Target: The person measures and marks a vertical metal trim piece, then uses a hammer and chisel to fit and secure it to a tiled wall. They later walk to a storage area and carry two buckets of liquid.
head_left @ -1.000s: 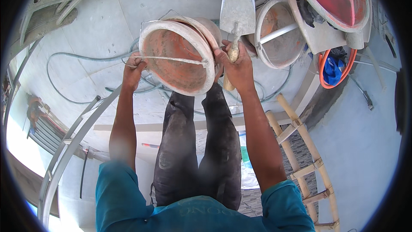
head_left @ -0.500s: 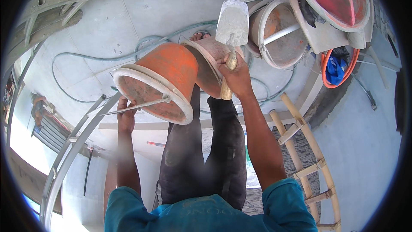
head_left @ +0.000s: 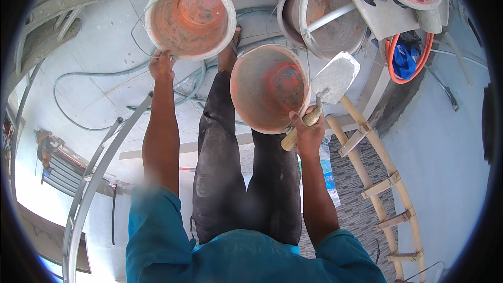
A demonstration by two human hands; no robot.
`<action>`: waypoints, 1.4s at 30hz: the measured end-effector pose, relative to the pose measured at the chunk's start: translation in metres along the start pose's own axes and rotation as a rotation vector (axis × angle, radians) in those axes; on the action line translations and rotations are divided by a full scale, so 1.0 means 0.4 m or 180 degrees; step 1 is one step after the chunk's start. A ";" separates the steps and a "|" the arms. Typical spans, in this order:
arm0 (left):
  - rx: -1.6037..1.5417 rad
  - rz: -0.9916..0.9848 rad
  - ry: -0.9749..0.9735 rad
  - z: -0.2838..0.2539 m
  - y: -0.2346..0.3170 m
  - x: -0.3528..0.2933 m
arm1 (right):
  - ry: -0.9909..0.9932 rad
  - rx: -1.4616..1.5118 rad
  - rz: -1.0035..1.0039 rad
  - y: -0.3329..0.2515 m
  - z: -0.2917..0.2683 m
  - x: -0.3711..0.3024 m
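Observation:
My left hand (head_left: 162, 66) is closed on the near rim of an orange, mortar-stained bucket (head_left: 170, 30), tilted so that its bare inside faces me. A second orange bucket (head_left: 252, 91), its inner wall greyed with dried mortar, hangs in front of my legs with its mouth toward me. My right hand (head_left: 310, 135) grips a trowel (head_left: 337, 75) by its wooden handle, fingers against this bucket's right rim. The trowel's flat, pale, mortar-crusted blade points up and right. Whether the right fingers also hook the bucket's rim is partly hidden.
More dirty buckets (head_left: 335, 18) stand at the far right, beside an orange-rimmed container (head_left: 390, 65) with a blue bag. A green hose (head_left: 84, 75) loops over the tiled floor. Metal rails (head_left: 105, 162) rise at left; a bamboo ladder (head_left: 385, 162) leans at right.
The orange bucket in my left hand has swung up and away, its mouth turned toward me. The second bucket has come nearer and turned mouth toward me, and the trowel has moved right and down.

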State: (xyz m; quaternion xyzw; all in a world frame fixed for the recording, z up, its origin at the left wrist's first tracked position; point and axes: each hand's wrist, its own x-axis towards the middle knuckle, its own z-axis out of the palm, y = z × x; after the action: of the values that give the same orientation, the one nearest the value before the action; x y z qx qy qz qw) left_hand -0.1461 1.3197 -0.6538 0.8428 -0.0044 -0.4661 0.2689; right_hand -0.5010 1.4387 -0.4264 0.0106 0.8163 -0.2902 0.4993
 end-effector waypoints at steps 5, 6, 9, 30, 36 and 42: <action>0.0924 0.0154 0.0698 0.245 -0.004 0.031 | 0.0370 0.0103 0.0057 0.019 -0.043 0.026; 0.1019 0.0211 0.0642 0.265 -0.015 0.041 | 0.0454 0.0073 0.0076 0.021 -0.045 0.032; 0.1206 0.0326 0.0534 0.291 -0.040 0.060 | 0.0586 0.0000 0.0038 0.049 -0.066 0.032; 0.0286 -0.0561 -0.0613 0.141 -0.045 0.002 | 0.1250 0.0934 0.0892 0.219 -0.108 0.001; -0.0161 -0.1261 -0.0990 -0.005 -0.082 -0.133 | 0.1942 0.2366 0.1783 0.472 -0.172 0.163; -0.0536 -0.1763 -0.0977 -0.022 -0.109 -0.332 | 0.2182 0.3834 0.1225 0.671 -0.163 0.539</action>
State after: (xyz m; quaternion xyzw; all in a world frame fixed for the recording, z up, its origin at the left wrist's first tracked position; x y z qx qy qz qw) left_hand -0.2249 1.3954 -0.5659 0.7067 0.2231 -0.6419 0.1969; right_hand -0.5794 1.6347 -0.7063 0.5184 0.6089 -0.5774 0.1647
